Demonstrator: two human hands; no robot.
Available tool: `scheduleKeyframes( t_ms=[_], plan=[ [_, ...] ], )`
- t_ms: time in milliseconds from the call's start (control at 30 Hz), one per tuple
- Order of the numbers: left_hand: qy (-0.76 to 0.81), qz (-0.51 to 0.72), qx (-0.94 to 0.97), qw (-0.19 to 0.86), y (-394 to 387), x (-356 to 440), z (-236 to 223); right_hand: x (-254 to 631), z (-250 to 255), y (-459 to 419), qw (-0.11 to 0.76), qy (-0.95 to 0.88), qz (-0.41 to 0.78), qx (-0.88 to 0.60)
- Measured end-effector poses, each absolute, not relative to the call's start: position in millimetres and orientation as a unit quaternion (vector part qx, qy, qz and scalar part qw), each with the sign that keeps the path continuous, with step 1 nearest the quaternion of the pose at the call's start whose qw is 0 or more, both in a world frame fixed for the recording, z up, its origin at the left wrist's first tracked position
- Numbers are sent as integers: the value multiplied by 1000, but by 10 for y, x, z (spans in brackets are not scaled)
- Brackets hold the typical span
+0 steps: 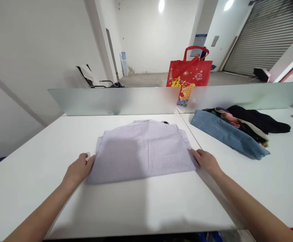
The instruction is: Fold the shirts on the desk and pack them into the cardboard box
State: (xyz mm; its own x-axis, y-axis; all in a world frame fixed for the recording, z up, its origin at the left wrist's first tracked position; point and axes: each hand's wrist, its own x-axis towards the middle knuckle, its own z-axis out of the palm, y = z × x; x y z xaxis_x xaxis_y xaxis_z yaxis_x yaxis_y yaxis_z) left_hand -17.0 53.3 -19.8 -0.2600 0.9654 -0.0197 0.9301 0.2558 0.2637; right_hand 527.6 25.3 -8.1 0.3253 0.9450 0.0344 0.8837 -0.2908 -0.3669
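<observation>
A folded lilac striped shirt [142, 151] lies flat on the white table [35, 161] in front of me. My left hand [79, 168] is at the shirt's left edge, fingers curled and pinching the fabric. My right hand [205, 160] is at the shirt's right edge, fingers closed on the cloth there. Both forearms reach in from the bottom of the view.
A pile of clothes [237, 129] with a blue garment on its near side lies on the table to the right. A frosted divider panel [116, 100] runs along the far edge. A red tote bag [190, 74] stands behind it. A chair [89, 78] stands beyond.
</observation>
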Motion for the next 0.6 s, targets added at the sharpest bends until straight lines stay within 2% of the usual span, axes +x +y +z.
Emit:
scheduleKeyframes(
  t_ms=[67, 200, 333, 500, 600],
  plan=[
    [777, 114, 607, 123, 370, -21, -212, 5120, -133, 74, 150, -588, 74, -792],
    [768, 125, 618, 110, 139, 310, -256, 4990, -191, -67, 124, -593, 14, -795],
    [738, 120, 656, 106, -118, 277, -335, 5157, -187, -178, 121, -595, 51, -793],
    [695, 160, 700, -35, -240, 366, -202, 5304, -86, -97, 233, -488, 148, -828],
    [578, 209, 788, -42, -24, 815, -64, 5285, -39, 50, 325, -440, 219, -808]
  ],
)
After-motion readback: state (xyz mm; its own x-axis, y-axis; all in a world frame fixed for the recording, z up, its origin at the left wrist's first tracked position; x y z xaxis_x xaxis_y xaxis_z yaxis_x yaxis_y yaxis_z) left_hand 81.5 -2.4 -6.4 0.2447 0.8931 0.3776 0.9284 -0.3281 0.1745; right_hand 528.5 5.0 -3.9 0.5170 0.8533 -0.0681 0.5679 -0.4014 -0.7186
